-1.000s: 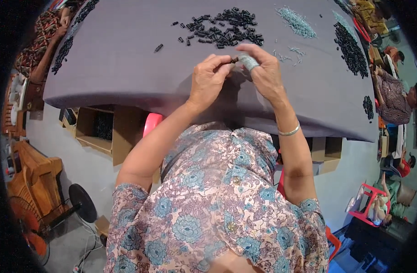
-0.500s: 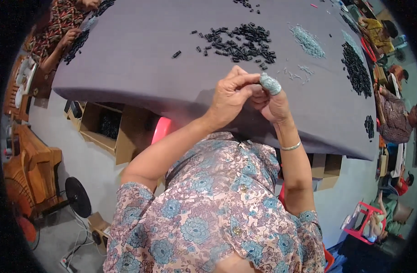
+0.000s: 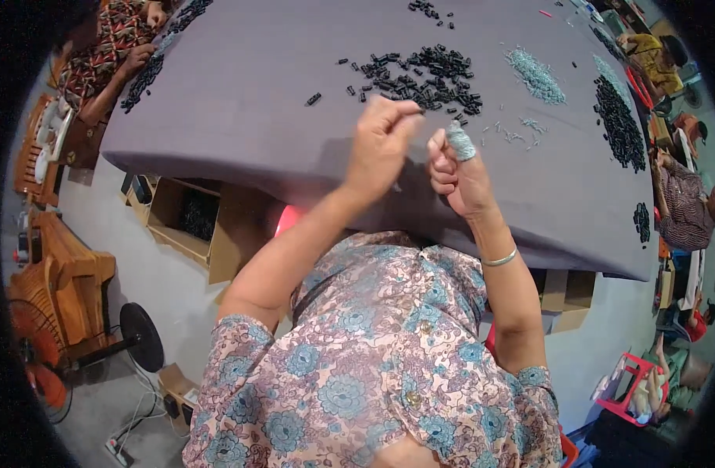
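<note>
My left hand [image 3: 385, 148] reaches over the grey cloth table [image 3: 240, 101], its fingertips pinched together at the near edge of a heap of small black cylindrical pieces [image 3: 427, 78]. Whether a piece sits between the fingertips is hidden. My right hand [image 3: 460, 175] is just to the right, apart from the left, with its fingers curled and one raised finger wrapped in grey-blue tape [image 3: 460, 142]. A few loose pale teal bits [image 3: 515, 132] lie beside it. A heap of pale teal pieces [image 3: 535, 74] lies farther back.
More black heaps lie at the right [image 3: 619, 121] and the far left [image 3: 150, 70]. Another person's patterned sleeve [image 3: 108, 54] works at the far left, and other people [image 3: 681, 199] sit on the right. Below the table are an open box [image 3: 186, 222], a wooden chair [image 3: 61, 281] and a fan base [image 3: 141, 337].
My hands were pressed together over the table's near edge. They have come apart, and the left hand has moved forward to the black heap.
</note>
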Action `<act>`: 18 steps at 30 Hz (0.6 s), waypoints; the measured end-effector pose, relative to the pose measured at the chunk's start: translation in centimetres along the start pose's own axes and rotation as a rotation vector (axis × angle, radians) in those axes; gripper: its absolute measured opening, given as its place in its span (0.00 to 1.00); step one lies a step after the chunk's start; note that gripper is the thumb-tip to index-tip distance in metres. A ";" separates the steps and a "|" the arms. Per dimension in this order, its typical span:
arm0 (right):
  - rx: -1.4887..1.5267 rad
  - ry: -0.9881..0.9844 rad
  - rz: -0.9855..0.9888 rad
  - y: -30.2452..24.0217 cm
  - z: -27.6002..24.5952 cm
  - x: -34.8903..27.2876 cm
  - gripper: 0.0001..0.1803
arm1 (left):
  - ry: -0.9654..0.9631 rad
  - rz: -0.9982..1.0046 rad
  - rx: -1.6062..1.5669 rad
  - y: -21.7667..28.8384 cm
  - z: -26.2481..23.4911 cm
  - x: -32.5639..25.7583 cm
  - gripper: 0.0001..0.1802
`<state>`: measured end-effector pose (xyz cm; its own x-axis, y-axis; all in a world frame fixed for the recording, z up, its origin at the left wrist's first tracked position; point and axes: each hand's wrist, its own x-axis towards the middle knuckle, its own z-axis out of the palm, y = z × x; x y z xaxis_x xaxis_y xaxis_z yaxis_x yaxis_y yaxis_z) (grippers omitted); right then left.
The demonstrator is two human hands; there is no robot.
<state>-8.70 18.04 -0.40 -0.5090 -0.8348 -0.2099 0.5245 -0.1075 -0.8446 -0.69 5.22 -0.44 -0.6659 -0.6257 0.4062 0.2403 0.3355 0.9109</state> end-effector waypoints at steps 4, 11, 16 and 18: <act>-0.424 0.234 -0.214 -0.6 -0.4 0.0 0.15 | 0.071 0.206 0.470 -2.6 -6.0 4.4 0.07; -0.768 0.397 -0.422 -1.2 -3.6 1.0 0.08 | 0.133 0.089 0.984 -5.6 -10.8 5.4 0.08; -0.608 0.448 -0.241 -2.5 -3.5 0.6 0.09 | 0.118 0.108 1.044 -5.7 -10.1 5.4 0.09; -0.473 0.464 -0.127 -2.6 -3.8 0.5 0.12 | 0.135 0.212 0.925 -4.5 -8.9 5.3 0.10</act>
<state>-12.95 19.99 -0.19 -0.8429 -0.5014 -0.1951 0.1393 0.1470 -0.9793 0.98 -5.92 -1.69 -0.5716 -0.5444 0.6139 -0.3446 0.8383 0.4224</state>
